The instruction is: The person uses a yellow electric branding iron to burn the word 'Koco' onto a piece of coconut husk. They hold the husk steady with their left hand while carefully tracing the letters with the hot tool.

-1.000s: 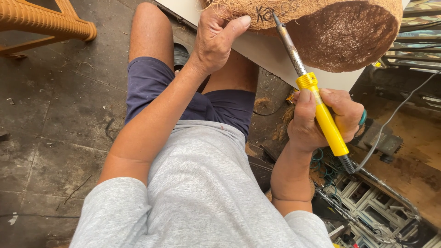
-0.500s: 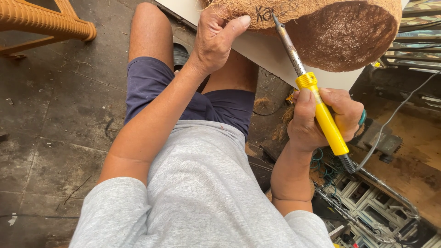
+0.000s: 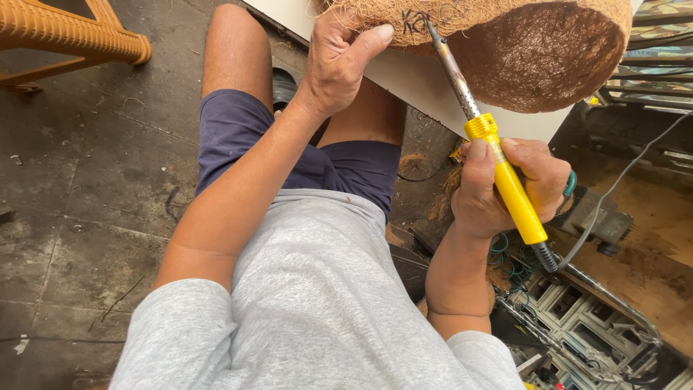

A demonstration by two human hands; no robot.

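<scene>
- Two hands are seen at work on a brown coir-fibre roll (image 3: pixel 534 50), which lies at the top of the view on a white board (image 3: pixel 426 83) that slopes over the person's knees.
- The left hand (image 3: pixel 339 61) is laid on the near side of the roll, its fingers curled over the fibres and its thumb stretched flat along the lower edge, so that the roll is pressed against the board.
- The right hand (image 3: pixel 505 188) is wrapped tightly round the yellow handle of a soldering iron (image 3: pixel 498 170), with the thumb laid along the handle just below its collar.
- The iron is held aslant, its metal shaft rising up and to the left; the tip is set against the fibre surface, just beside some dark marks on the roll.
- A grey cable (image 3: pixel 621 184) is led away from the lower end of the handle towards the right edge of the view.
- The rounded, darker end face of the roll is turned towards the right.
- An orange wicker chair leg (image 3: pixel 72 36) is seen at the upper left, well apart from both hands, on a dark stained floor (image 3: pixel 86 202).
- A metal frame (image 3: pixel 577 325) and some green wire (image 3: pixel 505 256) are found below the right hand.
</scene>
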